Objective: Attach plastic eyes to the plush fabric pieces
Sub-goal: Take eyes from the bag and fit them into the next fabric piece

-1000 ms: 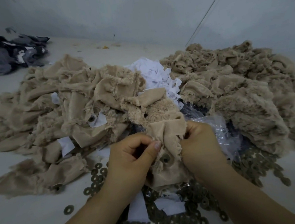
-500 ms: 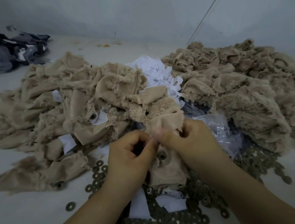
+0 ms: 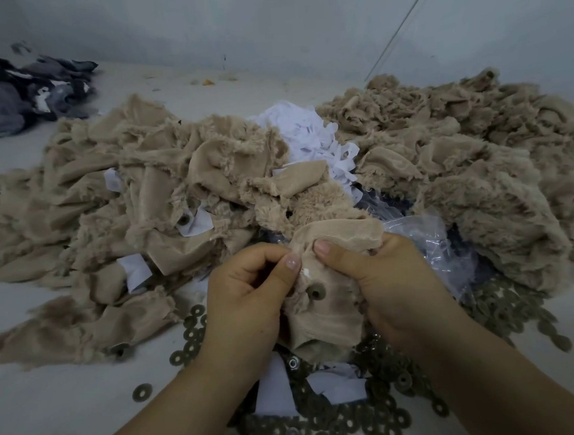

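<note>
A tan plush fabric piece (image 3: 324, 314) hangs between both hands, its smooth back side facing me. My left hand (image 3: 251, 299) pinches its left edge with thumb and forefinger. My right hand (image 3: 386, 278) grips its right side, thumb pressed on the cloth. The two thumbs nearly meet over a small white spot (image 3: 305, 270) in the fabric. Below them a round washer (image 3: 315, 292) sits fixed on the piece. Whatever lies on the furry front side is hidden.
Big heaps of tan plush pieces lie at the left (image 3: 123, 209) and right (image 3: 464, 169). White fabric scraps (image 3: 306, 130) sit between them. A clear plastic bag (image 3: 428, 240) and several loose washers (image 3: 329, 423) lie under my hands. Dark cloth (image 3: 4, 95) is at the far left.
My right thumb has slid left across the fabric to meet my left thumb. The piece has been pulled lower and flatter, and the fixed washer now shows between the hands.
</note>
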The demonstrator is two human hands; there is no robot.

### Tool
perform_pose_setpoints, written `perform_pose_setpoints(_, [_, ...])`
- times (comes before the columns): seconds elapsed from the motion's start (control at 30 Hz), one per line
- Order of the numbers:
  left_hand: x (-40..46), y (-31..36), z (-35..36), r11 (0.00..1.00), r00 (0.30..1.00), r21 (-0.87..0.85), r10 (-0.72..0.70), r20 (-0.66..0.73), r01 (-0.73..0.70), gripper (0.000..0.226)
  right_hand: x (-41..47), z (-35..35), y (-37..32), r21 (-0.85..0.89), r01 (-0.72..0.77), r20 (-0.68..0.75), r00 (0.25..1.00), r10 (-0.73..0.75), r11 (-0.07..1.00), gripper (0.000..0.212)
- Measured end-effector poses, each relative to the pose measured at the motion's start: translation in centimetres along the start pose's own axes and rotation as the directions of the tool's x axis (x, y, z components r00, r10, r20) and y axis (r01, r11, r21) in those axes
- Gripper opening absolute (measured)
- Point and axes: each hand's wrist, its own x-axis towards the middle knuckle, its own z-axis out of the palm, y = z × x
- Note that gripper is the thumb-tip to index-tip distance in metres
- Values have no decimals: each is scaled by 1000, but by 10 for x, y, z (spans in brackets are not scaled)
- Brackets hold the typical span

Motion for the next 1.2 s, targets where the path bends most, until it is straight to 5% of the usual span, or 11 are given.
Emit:
perform_pose_setpoints(0.2, [-1,1,-1,999,1000,41,9,-25,-8,19,-2,1,0,26,12,5,1000,-12,1000,24])
perform_pose_setpoints(0.53, [-5,2,2,979,989,156,140,-56,-130,16,-4,2,1,27,-4,-15,1000,4,1000,13])
perform_pose_setpoints(1.07, [0,-6,1,973,998,228,55,-39,-45,22,-7,4,2,-49,8,-35,999,-9,999,13])
perform_pose_setpoints(1.2, [1,-3,1,863,963,446,268,-6,-237,20,-5,3,4,-114,19,-87,996,-29,993,15])
